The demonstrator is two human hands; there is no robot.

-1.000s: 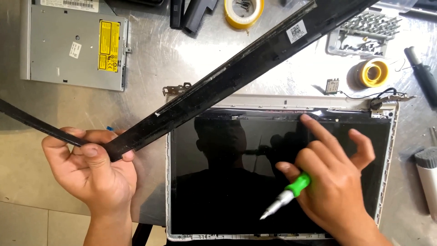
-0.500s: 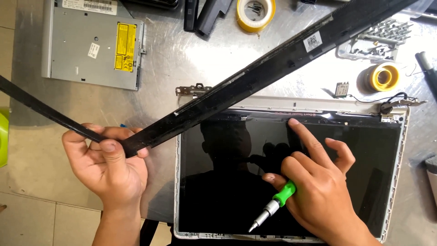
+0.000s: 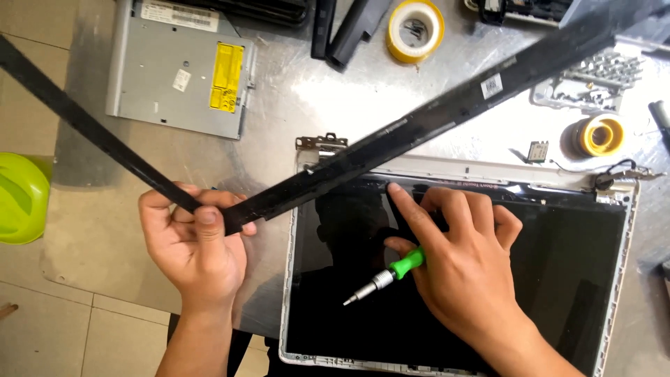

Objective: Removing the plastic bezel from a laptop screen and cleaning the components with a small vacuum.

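Black plastic fills most of what I see: the screen bezel, a thin frame bent at a corner, runs off the picture at both the far left and the far right, so I cannot see its whole outline. My left hand has its grip closed around that corner, thumb on top, holding the bezel lifted above the surface. One strip slants to the far left, the other crosses to the far right over the laptop lid, hiding part of its far edge. A small white sticker sits on the right strip.

The lid lies flat, white-rimmed, near and right in the scene, its dark glossy panel showing only a shadowy reflection. Its near edge and right side are cut off. My right hand rests on the panel, index finger stretched to the far edge, the other fingers clamped on a green-handled screwdriver with its metal tip pointing left.

On the far side lie a grey optical drive with a yellow label, a yellow tape roll, a smaller yellow roll, and a clear tray of small metal parts, too small to identify. A lime-green object is cut off at the left.
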